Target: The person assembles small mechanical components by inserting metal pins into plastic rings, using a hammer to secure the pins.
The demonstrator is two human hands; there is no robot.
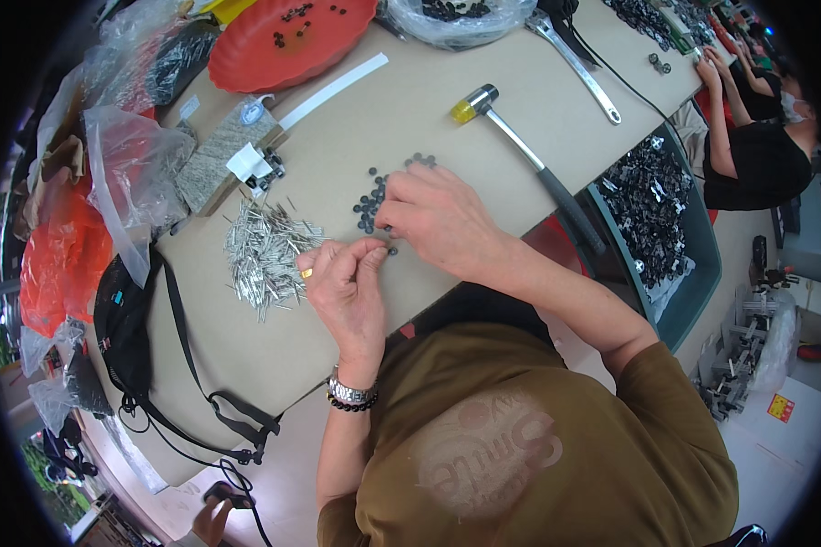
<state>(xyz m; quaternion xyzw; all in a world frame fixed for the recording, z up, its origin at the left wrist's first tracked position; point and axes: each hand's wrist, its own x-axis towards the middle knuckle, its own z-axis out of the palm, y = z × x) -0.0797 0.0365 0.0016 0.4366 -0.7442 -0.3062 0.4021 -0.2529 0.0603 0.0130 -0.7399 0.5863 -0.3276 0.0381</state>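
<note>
My left hand [345, 290], with a gold ring and a wristwatch [351, 390], is closed in a pinch beside a heap of thin silvery metal pins [263, 251]. Whatever its fingertips hold is too small to make out. Close to it, my right hand [442, 219] has its fingers curled and pressed together at the edge of a cluster of small round black pieces [368, 208]. Its fingertips hide what they grip, if anything. One loose black piece [392, 251] lies on the table just below the two hands.
A mallet [520, 137] and an adjustable wrench [575, 68] lie to the right. At the back stands a red dish [287, 46]; a metal block [228, 155] is left of it. A green bin [693, 292] of black parts stands right; a black bag [123, 337] lies left. Co-workers sit far right.
</note>
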